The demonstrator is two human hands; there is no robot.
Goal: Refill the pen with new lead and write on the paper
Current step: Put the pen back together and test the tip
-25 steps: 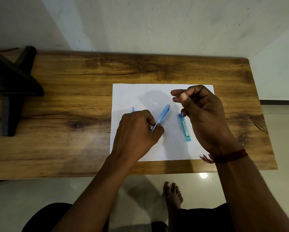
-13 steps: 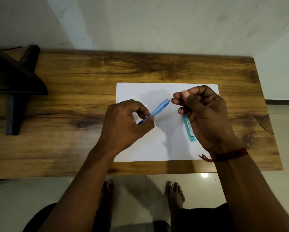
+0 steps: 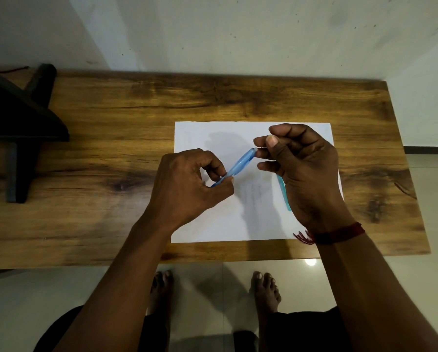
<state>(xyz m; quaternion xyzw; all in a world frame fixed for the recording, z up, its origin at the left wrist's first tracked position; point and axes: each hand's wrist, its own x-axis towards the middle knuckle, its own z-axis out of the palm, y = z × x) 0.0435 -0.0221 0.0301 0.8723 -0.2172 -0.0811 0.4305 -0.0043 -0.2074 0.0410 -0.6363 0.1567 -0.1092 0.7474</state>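
Partly behind rt hand (image 3: pixel 311 179): lead case (image 3: pixel 284 196).

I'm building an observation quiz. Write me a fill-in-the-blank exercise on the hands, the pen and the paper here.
1. The left hand grips a ____ pen.
2. The white paper lies on a ____ table.
3. The right hand has its fingertips at the pen's far end; beneath that hand, the teal lead case lies on the ____.
Missing words: blue; wooden; paper.
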